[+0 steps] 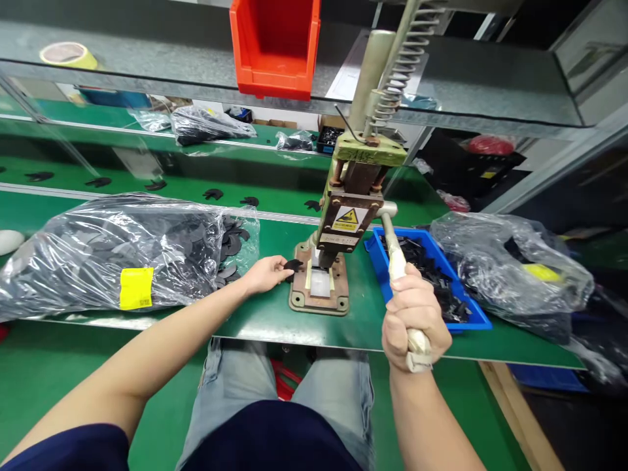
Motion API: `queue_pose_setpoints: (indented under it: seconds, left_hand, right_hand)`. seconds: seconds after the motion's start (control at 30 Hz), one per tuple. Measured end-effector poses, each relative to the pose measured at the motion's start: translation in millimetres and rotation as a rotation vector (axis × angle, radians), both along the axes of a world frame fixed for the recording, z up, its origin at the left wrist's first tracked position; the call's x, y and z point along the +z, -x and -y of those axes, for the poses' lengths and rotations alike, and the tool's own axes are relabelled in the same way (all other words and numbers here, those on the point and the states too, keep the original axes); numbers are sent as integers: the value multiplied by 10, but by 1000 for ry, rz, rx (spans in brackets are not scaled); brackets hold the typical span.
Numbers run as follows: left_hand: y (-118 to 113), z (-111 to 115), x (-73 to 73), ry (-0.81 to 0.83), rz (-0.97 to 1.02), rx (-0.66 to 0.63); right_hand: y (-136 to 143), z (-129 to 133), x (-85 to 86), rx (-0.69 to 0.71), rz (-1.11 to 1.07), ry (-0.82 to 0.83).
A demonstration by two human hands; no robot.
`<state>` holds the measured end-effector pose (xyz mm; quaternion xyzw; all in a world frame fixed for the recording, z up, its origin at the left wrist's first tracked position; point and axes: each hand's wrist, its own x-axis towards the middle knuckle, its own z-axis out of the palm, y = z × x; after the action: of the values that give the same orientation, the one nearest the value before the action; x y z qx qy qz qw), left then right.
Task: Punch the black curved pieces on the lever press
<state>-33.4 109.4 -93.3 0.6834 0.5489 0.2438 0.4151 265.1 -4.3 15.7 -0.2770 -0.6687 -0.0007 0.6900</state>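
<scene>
A hand press [346,219] with a warning label stands on the green table, its base plate [321,302] bolted flat and a pale block [320,283] under the ram. My left hand [267,274] pinches a small black part [293,265] at the left edge of the base. My right hand [415,314] is wrapped round the taped lever [396,255] of the press, which slants down toward me. Right of the press, a blue tray [478,317] holds many black pieces. A clear plastic bag [98,252] of flat black parts lies open toward my left hand.
Another plastic bag [530,261] lies right of the tray. Several black parts lie along the green strip [275,190] behind the table. Overhead, a shelf [161,49] carries an orange bin [277,75] and a tape roll [69,55]. The press's spring [400,65] rises past the shelf.
</scene>
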Motion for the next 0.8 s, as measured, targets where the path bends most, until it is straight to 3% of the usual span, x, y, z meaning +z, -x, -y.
queue_pose_setpoints:
  seconds: [0.1, 0.3, 0.47, 0.8]
  left_hand:
    - [-60, 20, 11, 122, 225, 41]
    - [-410, -38, 342, 315, 452, 7]
    - [-703, -82, 374, 415, 421, 40]
    - [-724, -205, 250, 272, 168, 101]
  right_hand:
    - [-3, 2, -17, -12, 0, 5]
    - [2, -12, -35, 8, -16, -17]
    - [-14, -3, -36, 19, -2, -5]
    - [2, -12, -62, 37, -52, -5]
